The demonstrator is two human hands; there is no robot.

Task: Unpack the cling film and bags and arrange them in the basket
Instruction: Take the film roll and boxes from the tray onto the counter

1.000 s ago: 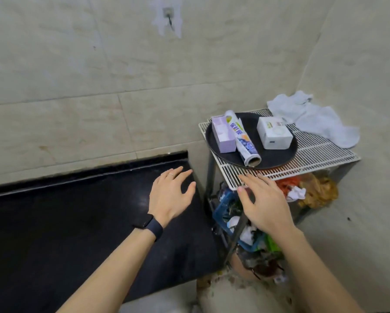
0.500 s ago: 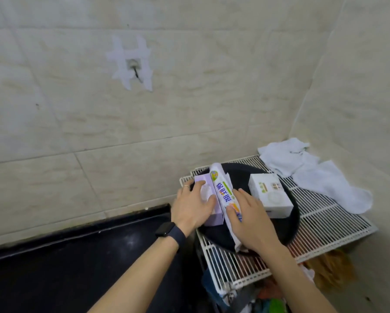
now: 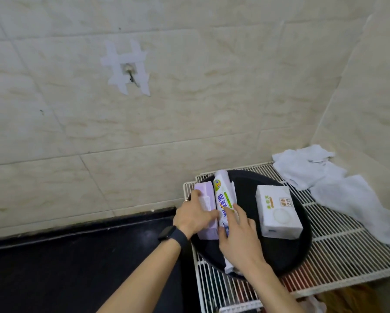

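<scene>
Right hand (image 3: 239,240) closes on the roll (image 3: 223,197), whose long axis runs away from the wrist; left hand (image 3: 192,216) grips the adjacent purple box (image 3: 204,190).

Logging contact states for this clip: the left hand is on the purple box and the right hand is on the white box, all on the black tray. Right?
Not quite. In the head view the right hand rests on the printed roll, not the white box, which sits untouched. The left hand is on the purple box, on the black tray.
</scene>
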